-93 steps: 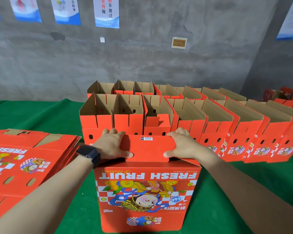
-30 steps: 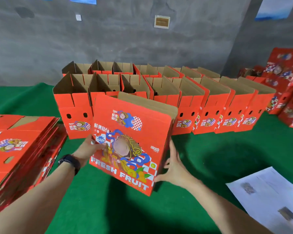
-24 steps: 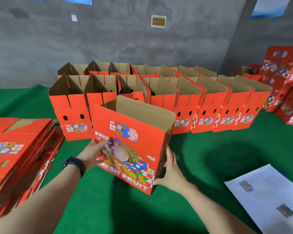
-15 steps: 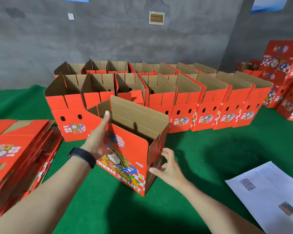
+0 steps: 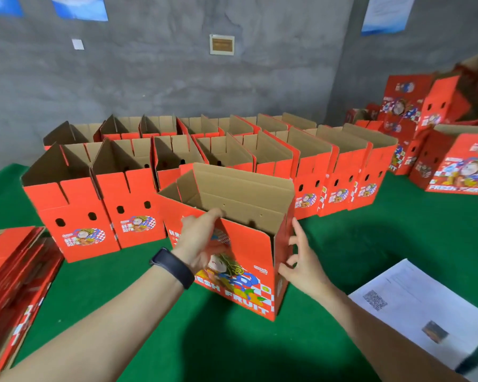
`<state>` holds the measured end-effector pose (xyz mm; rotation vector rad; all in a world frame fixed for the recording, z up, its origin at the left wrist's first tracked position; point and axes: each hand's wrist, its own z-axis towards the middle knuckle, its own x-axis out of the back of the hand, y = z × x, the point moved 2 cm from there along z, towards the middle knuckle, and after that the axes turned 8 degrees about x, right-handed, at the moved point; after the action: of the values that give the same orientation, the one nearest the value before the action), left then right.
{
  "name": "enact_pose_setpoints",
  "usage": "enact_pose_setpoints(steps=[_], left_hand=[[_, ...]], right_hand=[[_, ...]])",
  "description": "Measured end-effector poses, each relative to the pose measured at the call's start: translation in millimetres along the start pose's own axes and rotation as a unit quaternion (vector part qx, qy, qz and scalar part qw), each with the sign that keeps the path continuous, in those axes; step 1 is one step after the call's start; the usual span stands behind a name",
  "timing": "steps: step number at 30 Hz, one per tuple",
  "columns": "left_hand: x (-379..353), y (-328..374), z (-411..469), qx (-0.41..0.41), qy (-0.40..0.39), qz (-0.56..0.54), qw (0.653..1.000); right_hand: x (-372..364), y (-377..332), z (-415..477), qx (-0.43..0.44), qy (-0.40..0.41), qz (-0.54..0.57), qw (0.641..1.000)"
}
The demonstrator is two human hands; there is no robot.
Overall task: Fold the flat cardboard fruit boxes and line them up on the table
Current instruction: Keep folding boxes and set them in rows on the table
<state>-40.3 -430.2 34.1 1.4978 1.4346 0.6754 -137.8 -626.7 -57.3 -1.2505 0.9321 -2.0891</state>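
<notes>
A green-covered table (image 5: 398, 244) fills the lower view, and the open box (image 5: 249, 252) stands upright on it near the middle, top flaps up and its printed face toward the person. Behind that box run two rows of folded boxes (image 5: 75, 216), open at the top and set side by side; the nearest row is just behind its back wall. Far to the right of the box sits a loose pile of more boxes (image 5: 461, 166), some tipped over. To its left, well apart, lies a stack of flat boxes (image 5: 9, 271). To its right and nearer the person lies a sheet of paper (image 5: 414, 307).

The left hand (image 5: 199, 241) lies against the box's near wall, fingers curled over the top edge and gripping it. The right hand (image 5: 301, 263) is at the box's right side wall, fingers spread and straight, tips touching the cardboard. A dark wristband (image 5: 173, 267) sits on the left wrist, just below the box's near wall.
</notes>
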Motion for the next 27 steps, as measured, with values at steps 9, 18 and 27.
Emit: enact_pose_setpoints(steps=[9, 18, 27], left_hand=[[-157.0, -14.9, -8.8, -0.222, -0.037, 0.147, 0.963], [-290.7, -24.5, -8.5, -0.469, -0.208, 0.466, 0.721], [-391.1, -38.4, 32.3, -0.383, -0.300, 0.617, 0.618]], right_hand=[[143.6, 50.4, -4.1, -0.002, 0.123, -0.093, 0.988], [232.4, 131.0, -33.8, -0.111, 0.302, -0.117, 0.940], [269.9, 187.6, 0.5, -0.217, 0.336, -0.140, 0.906]])
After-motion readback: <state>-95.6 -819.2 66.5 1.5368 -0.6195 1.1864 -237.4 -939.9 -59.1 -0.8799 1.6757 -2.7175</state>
